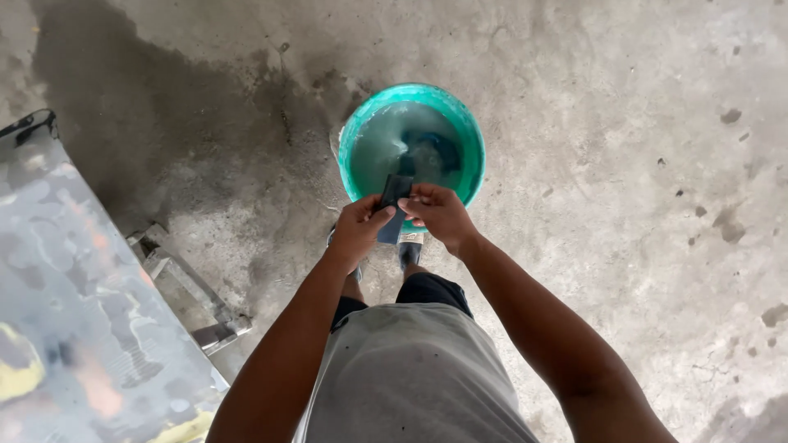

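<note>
I stand over a green bucket [471, 139] of cloudy water on a concrete floor. Both hands hold a small dark rectangular piece [393, 195], perhaps a sponge or pad, just above the bucket's near rim. My left hand [358, 227] grips its lower left side with thumb on top. The upper right edge is pinched by my right hand [439, 215]. Something dark lies submerged in the water [437, 150].
A paint-stained metal panel [74, 303] on a frame fills the lower left. A dark wet patch [180, 107] spreads across the floor left of the bucket. My feet [409, 250] are just below the bucket. Bare stained concrete [640, 189] lies to the right.
</note>
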